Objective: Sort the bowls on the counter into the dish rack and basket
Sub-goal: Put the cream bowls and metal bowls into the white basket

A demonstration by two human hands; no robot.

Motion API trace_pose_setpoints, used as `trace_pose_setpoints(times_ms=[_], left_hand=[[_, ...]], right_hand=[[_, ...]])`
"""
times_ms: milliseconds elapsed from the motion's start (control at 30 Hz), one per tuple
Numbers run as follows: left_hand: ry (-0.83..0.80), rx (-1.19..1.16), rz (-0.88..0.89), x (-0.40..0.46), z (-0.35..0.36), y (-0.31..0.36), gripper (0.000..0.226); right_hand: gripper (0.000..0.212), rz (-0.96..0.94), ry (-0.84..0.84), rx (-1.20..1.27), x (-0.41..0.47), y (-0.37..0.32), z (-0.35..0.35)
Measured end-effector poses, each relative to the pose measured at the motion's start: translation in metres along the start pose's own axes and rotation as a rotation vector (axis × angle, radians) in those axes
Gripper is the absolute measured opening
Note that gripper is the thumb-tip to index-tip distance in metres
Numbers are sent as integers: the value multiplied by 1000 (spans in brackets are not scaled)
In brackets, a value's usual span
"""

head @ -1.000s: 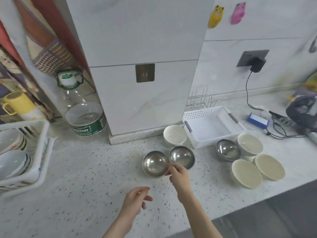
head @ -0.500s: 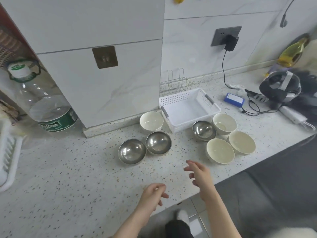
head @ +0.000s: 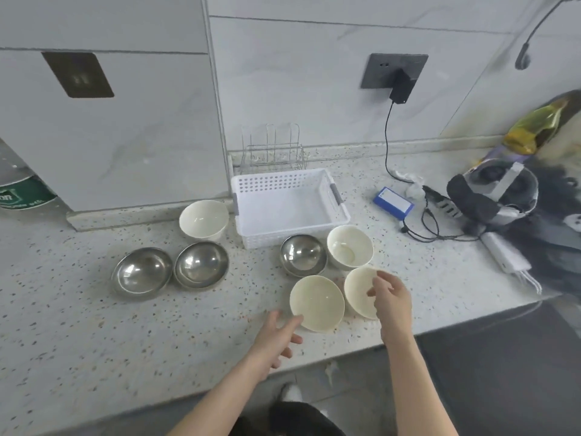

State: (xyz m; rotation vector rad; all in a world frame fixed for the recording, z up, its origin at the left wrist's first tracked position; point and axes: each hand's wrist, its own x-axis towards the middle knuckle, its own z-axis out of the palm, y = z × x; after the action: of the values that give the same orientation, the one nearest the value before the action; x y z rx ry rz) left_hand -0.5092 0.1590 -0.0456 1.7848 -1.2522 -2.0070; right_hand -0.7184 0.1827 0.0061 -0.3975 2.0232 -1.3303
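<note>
Both hands have left the pair of steel bowls (head: 171, 270), which sit left of the white basket (head: 290, 206), and now reach for the two cream bowls near the table (head: 78, 335) edge in front of the basket. The left hand (head: 276, 333) is spread, its fingertips touching the rim of the nearer cream bowl (head: 316, 302). The right hand (head: 391, 297) hovers over the second cream bowl (head: 358, 291) with fingers loosely fanned, gripping nothing yet. The switch suggests the ceramic bowls go first, and no sorting is done here.

A white bowl (head: 203, 219) stands just left of the basket. At the basket's front edge sit a third steel bowl (head: 302, 254) and a deeper white bowl (head: 349, 249), side by side. The basket holds nothing. Behind it, a wire rack (head: 273, 151) stands bare against the wall. All seven bowls remain on the table.
</note>
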Motion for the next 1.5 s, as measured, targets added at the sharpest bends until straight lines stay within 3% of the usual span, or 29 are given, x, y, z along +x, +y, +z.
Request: trace_pose_setpoints(times_ms=[133,300,400,500,700,867,1000,1133,1267,1500], left_hand=[[37,-97,-16,7,24,5,49],[55,-218,-38,15,34,2,45],[54,-281,-43,17,36,2,40],[59,-300,-32,20,38,3,42],[106,-223,9,15,31,4,50],[102,-262,89,1,20,11,40],[144,-353,204,-6,11,32,32],[208,-424,268,-7,-4,54,29],[278,-463,304,-5,-24,69,26],[385,-500,302,13,-61,99,21]], right_hand=[[41,-22,88,-156,29,10,-30],[63,187,-122,-327,50,26,-45],[48,294,-248,-419,52,31,-42],[32,278,-250,-445,57,35,-42],[14,75,-189,-487,57,24,-53],[19,-46,-189,-615,54,-5,-57],[22,-97,-176,-550,59,-33,-55],[22,-78,-185,-325,70,-55,-37],[14,-76,-214,-148,81,-74,0],[17,-75,-315,-76,104,-95,81]])
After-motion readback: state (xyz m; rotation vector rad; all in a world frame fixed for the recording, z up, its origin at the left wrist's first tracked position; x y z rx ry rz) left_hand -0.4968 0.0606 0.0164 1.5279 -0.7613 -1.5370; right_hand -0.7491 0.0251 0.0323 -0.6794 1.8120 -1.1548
